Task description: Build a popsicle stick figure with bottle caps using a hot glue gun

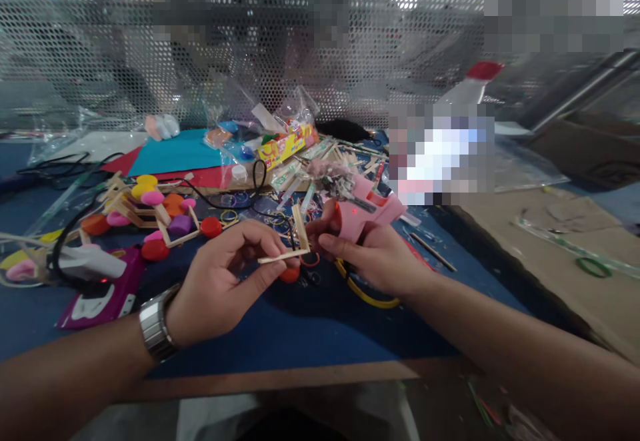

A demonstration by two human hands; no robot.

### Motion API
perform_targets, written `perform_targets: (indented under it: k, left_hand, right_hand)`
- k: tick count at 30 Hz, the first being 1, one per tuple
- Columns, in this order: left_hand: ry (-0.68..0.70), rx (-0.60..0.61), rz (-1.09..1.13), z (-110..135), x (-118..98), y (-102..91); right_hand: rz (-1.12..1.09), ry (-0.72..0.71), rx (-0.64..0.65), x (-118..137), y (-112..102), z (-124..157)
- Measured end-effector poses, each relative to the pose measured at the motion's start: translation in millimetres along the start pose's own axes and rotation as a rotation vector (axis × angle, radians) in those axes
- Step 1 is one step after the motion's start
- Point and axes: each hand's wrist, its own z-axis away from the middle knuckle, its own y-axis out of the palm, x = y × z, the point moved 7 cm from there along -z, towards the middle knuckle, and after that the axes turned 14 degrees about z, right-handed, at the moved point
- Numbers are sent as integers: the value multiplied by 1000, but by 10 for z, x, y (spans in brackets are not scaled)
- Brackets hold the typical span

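Note:
My left hand (237,274), with a metal watch (159,324) on its wrist, pinches a piece made of wooden craft sticks (301,228). One stick lies flat between thumb and fingers, and others stand up from its far end in an L shape. A pink hot glue gun (367,206) with a small red light is gripped in my right hand (367,251). The tip of my right hand is close to the corner of the sticks; the gun's nozzle is hard to make out. Beneath the hands lie a red round cap (290,274) and a yellow loop (367,294).
Stick frames with coloured caps (165,218) stand left, behind a purple box (107,294) with a plug and black cable. Farther back are blue paper (180,151), a yellow box (286,148), bags and loose sticks (353,158). Cardboard (540,228) lies right; a perforated metal screen (280,48) rises behind.

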Motion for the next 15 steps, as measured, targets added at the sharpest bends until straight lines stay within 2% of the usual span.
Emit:
perform_targets:
  k: [4,8,11,15]
  left_hand:
    - [-2,-18,-38,0,1,2]
    - [-30,-44,-169,-13,26,-15]
    - [-35,6,-300,-32,40,7]
    - [38,93,-404,-42,-4,57]
  right_hand:
    - [-55,7,17,-6,18,4]
    - [-62,-8,42,44,54,9]
    - [-19,-47,49,90,70,17]
    - [-8,-108,52,108,83,36]
